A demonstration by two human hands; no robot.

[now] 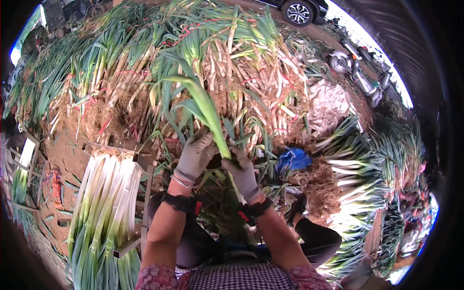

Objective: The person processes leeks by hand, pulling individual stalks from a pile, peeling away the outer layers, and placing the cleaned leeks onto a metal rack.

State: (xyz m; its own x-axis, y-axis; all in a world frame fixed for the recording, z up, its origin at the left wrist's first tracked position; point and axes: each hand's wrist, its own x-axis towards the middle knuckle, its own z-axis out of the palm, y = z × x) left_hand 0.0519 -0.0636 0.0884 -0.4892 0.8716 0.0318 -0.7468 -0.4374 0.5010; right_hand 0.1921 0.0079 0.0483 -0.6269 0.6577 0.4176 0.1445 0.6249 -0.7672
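In front of my lap I hold a long green onion (209,112), its green leaves pointing up and away and its pale lower stalk running down between my wrists. My gloved left hand (194,153) is closed at the left side of the stalk, fingertips against the green part. My gloved right hand (243,173) closes round the stalk slightly lower and to the right. To my left, a metal rack (138,162) holds trimmed green onions (104,203) with clean white stems, roots at the far end.
A big heap of untrimmed green onions (241,82) with dry roots spreads ahead. More stripped green onions (355,181) lie in a row on the right, beside loose roots (321,188). A blue plastic bag (293,159) lies near my right foot. Farther off stand a motorbike (357,72) and a car wheel (297,13).
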